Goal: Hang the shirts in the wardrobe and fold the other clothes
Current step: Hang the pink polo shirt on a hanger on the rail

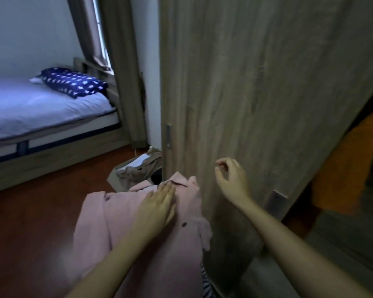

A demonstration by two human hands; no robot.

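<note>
Left hand (157, 204) lies flat on the pink shirt (103, 233); right hand (232, 179), loosely curled, holds nothing before the wardrobe door (256, 82). A box (113, 179) on the floor (30, 222) holds brownish clothes (136, 171); a bed (41, 108) stands beyond.

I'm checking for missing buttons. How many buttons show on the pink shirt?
2 on the pink shirt: one dark button just below and right of the left hand, one farther left near the shirt's upper edge. More may be hidden under the hand or folds.
</note>
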